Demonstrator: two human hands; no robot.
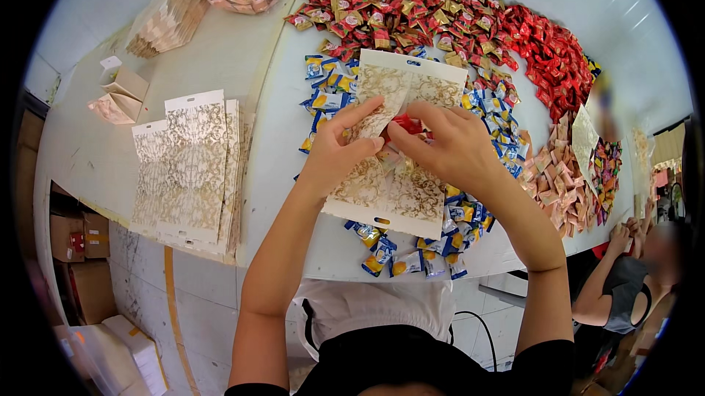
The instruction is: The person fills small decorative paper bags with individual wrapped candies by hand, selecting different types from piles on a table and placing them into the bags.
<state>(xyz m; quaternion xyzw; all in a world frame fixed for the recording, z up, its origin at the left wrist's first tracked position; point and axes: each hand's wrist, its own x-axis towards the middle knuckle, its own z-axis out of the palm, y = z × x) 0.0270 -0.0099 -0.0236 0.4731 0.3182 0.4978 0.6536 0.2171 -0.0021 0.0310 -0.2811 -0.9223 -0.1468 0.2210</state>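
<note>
A white paper bag blank (410,203) with gold scrollwork and slotted handle ends lies in front of me, over the blue-and-yellow sweets. My left hand (347,142) grips the raised edge of its left flap, the thumb lying near the middle opening. Over the right flap is my right hand (446,142), thumb and fingers bent towards that opening. Red wrapped sweets (408,125) show in the gap between my hands, with paler wrappers below them. Whether the right fingers pinch a sweet or the paper is hidden.
Patterned blanks (193,170) are stacked at left, near an opened pink carton (124,93) and folded cartons (168,16). Red-and-gold sweets (385,5), red sweets (556,54) and pink packets (556,175) form heaps. A co-worker (622,286) is at the right edge.
</note>
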